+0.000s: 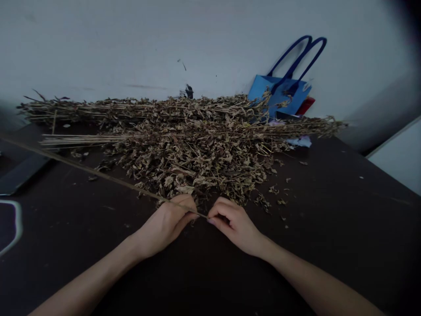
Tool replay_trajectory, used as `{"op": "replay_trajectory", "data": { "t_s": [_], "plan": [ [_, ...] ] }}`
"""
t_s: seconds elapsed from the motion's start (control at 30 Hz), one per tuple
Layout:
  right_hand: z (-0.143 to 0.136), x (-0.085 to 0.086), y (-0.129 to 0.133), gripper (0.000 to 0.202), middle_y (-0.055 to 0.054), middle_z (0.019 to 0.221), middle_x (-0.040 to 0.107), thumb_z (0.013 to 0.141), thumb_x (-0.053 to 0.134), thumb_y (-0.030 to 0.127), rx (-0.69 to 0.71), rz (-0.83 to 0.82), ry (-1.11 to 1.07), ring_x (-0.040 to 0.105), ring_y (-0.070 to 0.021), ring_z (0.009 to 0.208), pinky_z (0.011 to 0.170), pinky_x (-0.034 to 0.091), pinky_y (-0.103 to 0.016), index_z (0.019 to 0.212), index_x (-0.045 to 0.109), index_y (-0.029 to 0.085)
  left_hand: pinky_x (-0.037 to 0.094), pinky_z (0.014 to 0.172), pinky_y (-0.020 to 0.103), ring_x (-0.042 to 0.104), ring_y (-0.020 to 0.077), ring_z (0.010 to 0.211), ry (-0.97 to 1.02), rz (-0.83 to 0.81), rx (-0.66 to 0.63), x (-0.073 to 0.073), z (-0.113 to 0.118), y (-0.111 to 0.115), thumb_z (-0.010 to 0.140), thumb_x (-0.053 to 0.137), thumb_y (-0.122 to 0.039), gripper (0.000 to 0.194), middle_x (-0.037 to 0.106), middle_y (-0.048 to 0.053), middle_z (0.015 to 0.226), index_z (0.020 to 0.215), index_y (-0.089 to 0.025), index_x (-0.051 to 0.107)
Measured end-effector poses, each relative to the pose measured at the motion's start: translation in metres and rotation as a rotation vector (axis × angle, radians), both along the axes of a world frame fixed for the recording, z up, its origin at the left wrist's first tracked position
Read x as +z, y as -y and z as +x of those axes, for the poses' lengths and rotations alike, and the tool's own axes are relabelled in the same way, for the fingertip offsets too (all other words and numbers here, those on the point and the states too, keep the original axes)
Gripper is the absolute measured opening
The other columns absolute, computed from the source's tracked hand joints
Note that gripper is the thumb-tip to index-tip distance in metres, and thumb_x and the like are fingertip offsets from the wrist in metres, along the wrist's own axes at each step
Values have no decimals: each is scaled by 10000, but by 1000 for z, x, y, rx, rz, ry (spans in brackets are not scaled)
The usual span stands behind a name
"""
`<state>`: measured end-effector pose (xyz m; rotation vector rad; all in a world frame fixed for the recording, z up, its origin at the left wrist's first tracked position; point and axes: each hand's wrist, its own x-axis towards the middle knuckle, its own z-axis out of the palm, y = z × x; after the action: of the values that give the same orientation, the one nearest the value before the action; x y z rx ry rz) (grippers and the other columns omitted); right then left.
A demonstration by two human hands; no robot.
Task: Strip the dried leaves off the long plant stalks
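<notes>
A long, thin dried stalk (108, 177) runs from the left edge down to the middle of the view. My left hand (169, 221) is closed around it close to its lower right end. At that end, the fingertips of my right hand (235, 224) pinch the stalk. A small gap separates the two hands. Just beyond them lies a wide heap of dried, curled leaves (204, 153). A bundle of bare stalks (79, 139) sticks out of the heap on its left side.
The dark table (329, 210) carries scattered leaf bits. A blue bag (279, 94) with dark blue handles leans on the wall at the back right, a red item beside it. On the left are a dark flat object (24, 171) and a white curved edge (18, 224).
</notes>
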<state>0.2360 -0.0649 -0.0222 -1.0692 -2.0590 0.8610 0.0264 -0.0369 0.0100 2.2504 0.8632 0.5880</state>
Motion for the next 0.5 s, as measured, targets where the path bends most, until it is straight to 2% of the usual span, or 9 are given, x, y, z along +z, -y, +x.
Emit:
{"op": "replay_trajectory", "data": {
  "t_s": [0.17,0.3,0.5],
  "plan": [
    [1,1,-1,79,4,768,500,846,550,142,6,-24,-5,503,-110,731,652,391,-224,777,563,178,414,682,274,507,155,728,-15,-7,-11,-3,-1,-1,911,381,-172,202,529,26,773,767,-177,524],
    [1,4,-2,87,0,769,505,858,533,160,-11,-17,-16,503,-111,711,639,394,-229,780,565,182,431,727,283,534,159,779,65,-45,9,-9,-1,-1,917,402,-186,199,563,37,799,789,-172,554],
    [3,5,-2,96,-1,761,503,864,520,162,-47,28,-7,505,-116,719,652,400,-237,786,570,188,465,811,313,590,181,883,228,-213,31,-12,-1,-3,855,556,-215,94,645,56,894,860,-174,641]
  ]
}}
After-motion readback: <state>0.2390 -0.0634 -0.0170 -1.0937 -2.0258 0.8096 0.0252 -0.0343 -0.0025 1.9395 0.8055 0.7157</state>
